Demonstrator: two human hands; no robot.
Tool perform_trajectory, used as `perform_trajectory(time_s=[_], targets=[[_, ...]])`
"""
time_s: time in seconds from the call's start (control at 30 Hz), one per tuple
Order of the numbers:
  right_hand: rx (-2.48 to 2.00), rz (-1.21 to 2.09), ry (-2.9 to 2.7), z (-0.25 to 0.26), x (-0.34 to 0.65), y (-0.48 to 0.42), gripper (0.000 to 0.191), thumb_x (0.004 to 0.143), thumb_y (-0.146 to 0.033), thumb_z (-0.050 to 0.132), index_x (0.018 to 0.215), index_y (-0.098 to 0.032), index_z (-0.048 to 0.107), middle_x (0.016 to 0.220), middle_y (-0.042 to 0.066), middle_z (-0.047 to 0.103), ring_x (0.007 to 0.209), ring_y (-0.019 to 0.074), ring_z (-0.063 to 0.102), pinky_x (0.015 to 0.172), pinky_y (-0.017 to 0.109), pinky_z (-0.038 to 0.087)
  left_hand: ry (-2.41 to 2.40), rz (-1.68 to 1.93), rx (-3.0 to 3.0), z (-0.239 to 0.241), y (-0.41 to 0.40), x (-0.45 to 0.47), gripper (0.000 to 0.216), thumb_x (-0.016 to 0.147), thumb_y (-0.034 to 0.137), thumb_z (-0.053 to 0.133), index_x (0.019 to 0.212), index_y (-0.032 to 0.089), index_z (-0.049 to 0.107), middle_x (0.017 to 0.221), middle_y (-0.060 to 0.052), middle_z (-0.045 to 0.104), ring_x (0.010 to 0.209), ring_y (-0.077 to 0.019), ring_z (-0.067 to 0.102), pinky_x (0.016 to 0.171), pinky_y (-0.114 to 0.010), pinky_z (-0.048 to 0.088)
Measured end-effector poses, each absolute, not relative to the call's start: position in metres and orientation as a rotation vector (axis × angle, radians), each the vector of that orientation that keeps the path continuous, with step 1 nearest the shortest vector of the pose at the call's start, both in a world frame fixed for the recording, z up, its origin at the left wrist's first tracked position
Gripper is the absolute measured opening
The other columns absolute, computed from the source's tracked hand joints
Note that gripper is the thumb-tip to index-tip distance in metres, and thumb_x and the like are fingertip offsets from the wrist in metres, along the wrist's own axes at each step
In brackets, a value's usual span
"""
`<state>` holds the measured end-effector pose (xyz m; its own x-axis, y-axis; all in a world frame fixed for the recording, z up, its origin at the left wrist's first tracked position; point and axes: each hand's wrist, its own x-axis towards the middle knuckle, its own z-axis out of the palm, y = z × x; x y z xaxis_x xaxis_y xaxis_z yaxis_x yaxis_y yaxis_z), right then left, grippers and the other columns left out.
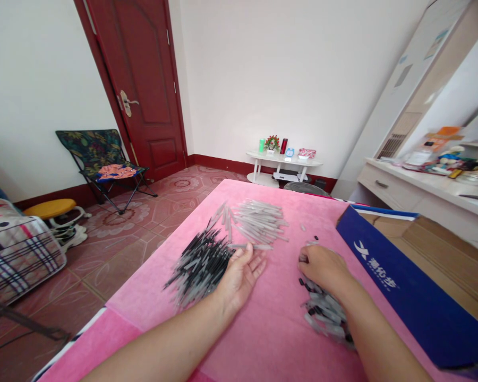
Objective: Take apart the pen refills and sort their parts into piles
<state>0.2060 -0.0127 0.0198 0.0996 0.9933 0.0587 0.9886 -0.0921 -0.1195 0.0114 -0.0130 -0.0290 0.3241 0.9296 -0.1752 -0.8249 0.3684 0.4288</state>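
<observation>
My left hand [241,273], palm turned up, pinches a slim translucent pen barrel [263,247] under its thumb. Left of that hand lies a heap of thin dark-and-clear pen parts [201,265]. Beyond it is a pile of whitish translucent pen barrels [261,217], with a few lying apart on its left side. My right hand [324,265] is closed, fingers curled down at the edge of a heap of small clear and black pen caps [324,313]. Its fingertips are mostly hidden, so what they hold cannot be made out.
A pink cloth [271,329] covers the table. An open blue cardboard box [406,286] stands along the right side. Behind are a low white table [282,158], a white dresser [398,185] and a red door [143,79]. A folding chair [99,154] stands left.
</observation>
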Motion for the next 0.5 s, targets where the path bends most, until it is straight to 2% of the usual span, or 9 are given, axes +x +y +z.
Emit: perform_trajectory(time_s=[0.1, 0.23, 0.5], targets=[[-1.889, 0.375, -1.929, 0.024, 0.200, -0.010, 0.010, 0.063, -0.022, 0.053, 0.059, -0.017, 0.060, 0.059, 0.004, 0.062, 0.057, 0.0154, 0.056, 0.052, 0.024, 0.037, 0.407, 1.184, 0.318, -0.031, -0.011, 0.010, 0.016, 0.069, 0.025, 0.065, 0.078, 0.016, 0.055, 0.080, -0.004, 0.065, 0.082, -0.0154, 0.061, 0.087, -0.035, 0.041], [-1.449, 0.844, -1.721, 0.034, 0.183, -0.013, 0.011, 0.064, -0.025, 0.057, 0.065, -0.014, 0.057, 0.059, 0.002, 0.060, 0.055, 0.0127, 0.054, 0.054, 0.023, 0.042, 0.397, 1.188, 0.358, -0.032, -0.012, 0.011, 0.015, 0.070, 0.024, 0.063, 0.079, 0.016, 0.054, 0.080, -0.004, 0.065, 0.082, -0.0153, 0.061, 0.087, -0.035, 0.040], [-1.348, 0.792, -1.760, 0.046, 0.168, -0.020, 0.012, 0.063, -0.021, 0.059, 0.071, -0.013, 0.060, 0.067, 0.003, 0.062, 0.061, 0.0122, 0.054, 0.061, 0.024, 0.043, 0.445, 1.219, 0.380, -0.030, -0.014, 0.012, 0.020, 0.065, 0.025, 0.068, 0.075, 0.016, 0.053, 0.078, -0.002, 0.064, 0.080, -0.0150, 0.061, 0.085, -0.034, 0.042]])
